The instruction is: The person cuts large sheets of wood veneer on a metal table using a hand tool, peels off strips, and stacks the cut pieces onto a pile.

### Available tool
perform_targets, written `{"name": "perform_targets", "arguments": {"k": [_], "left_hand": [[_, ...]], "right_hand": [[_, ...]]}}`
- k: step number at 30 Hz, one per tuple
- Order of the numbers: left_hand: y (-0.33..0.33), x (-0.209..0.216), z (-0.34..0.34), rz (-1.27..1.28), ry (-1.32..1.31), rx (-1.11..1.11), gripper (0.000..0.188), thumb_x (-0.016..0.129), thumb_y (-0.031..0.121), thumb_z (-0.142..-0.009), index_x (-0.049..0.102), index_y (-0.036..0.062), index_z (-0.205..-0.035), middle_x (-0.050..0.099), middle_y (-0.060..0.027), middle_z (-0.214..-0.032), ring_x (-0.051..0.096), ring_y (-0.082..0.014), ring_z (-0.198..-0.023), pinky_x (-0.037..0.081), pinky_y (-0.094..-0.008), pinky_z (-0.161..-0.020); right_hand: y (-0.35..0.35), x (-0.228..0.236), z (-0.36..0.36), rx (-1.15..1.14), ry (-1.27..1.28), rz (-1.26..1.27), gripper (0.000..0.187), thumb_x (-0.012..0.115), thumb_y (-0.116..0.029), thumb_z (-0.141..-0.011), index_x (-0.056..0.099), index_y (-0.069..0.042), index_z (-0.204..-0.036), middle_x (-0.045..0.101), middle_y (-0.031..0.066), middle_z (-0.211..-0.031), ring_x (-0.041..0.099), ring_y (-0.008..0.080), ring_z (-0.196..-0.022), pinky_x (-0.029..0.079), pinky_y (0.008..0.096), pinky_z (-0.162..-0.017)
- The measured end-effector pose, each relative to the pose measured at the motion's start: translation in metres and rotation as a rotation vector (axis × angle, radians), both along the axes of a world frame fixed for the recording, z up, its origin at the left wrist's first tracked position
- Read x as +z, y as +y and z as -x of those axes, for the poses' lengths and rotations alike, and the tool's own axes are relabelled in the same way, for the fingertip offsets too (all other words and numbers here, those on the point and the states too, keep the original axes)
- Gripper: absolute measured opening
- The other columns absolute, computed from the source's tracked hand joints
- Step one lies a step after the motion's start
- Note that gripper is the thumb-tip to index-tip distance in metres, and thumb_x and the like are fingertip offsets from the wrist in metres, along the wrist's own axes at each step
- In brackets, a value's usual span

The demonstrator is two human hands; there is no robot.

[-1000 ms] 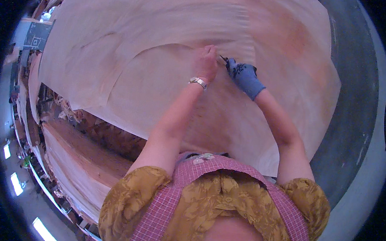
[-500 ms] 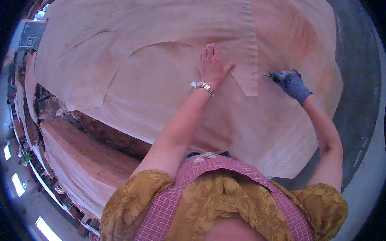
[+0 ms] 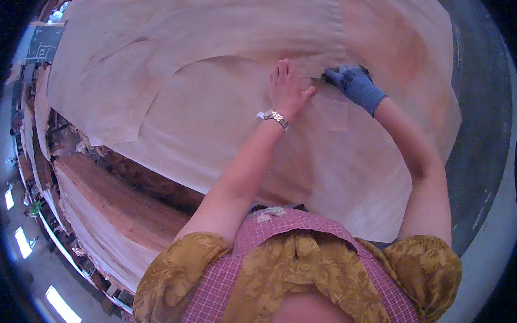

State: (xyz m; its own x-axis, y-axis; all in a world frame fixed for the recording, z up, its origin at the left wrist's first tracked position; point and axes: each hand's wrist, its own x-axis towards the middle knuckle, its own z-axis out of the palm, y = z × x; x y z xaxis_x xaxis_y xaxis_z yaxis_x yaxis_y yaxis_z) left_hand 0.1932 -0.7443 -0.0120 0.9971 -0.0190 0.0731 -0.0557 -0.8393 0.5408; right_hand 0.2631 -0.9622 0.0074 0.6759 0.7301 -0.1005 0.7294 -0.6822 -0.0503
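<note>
My bare left hand, with a metal watch on its wrist, lies flat on a thin, pale wood veneer sheet. Its fingers point away from me and the thumb is spread. Just to its right is my right hand in a blue glove with dark patches. Closed fingers there hold a small knife, whose thin blade points left toward the left hand. Most of its handle is hidden in the glove. Below the blade, a narrow veneer strip looks faint and blurred.
More veneer spreads underneath, with reddish-brown stains at the right. A dark grey surface borders it on the right. To the left, a thick stack of veneer with ragged edges stands beside a dark gap. Bright windows show at lower left.
My right hand has moved left and slightly away from me with the knife, from beside the sheet's right edge to close by my left hand. The left hand stays nearly in place.
</note>
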Motion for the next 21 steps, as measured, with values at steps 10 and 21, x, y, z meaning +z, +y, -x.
{"name": "perform_targets", "arguments": {"k": [10,21], "left_hand": [[-0.009,-0.001,0.003,-0.075,0.042,0.030,0.090,0.078,0.049,-0.070,0.042,0.0006,-0.136,0.042,-0.0181,-0.141,0.040,-0.0316,-0.130,0.032,-0.0445,-0.108],[0.045,-0.004,-0.036,-0.443,-0.268,-0.172,0.061,0.069,0.022,-0.080,0.048,-0.0008,-0.133,0.057,-0.0181,-0.124,0.050,-0.0306,-0.119,0.032,-0.0519,-0.108]], "right_hand": [[-0.057,0.009,0.164,-0.725,0.271,0.199,0.019,0.047,-0.025,-0.099,0.049,-0.011,-0.112,0.070,0.0152,-0.083,0.067,0.0373,-0.067,0.051,0.0490,-0.057],[0.020,0.004,0.121,-0.752,0.301,-0.237,0.033,0.052,-0.026,-0.097,0.052,-0.008,-0.125,0.067,0.0177,-0.105,0.066,0.0364,-0.086,0.053,0.0473,-0.071]]}}
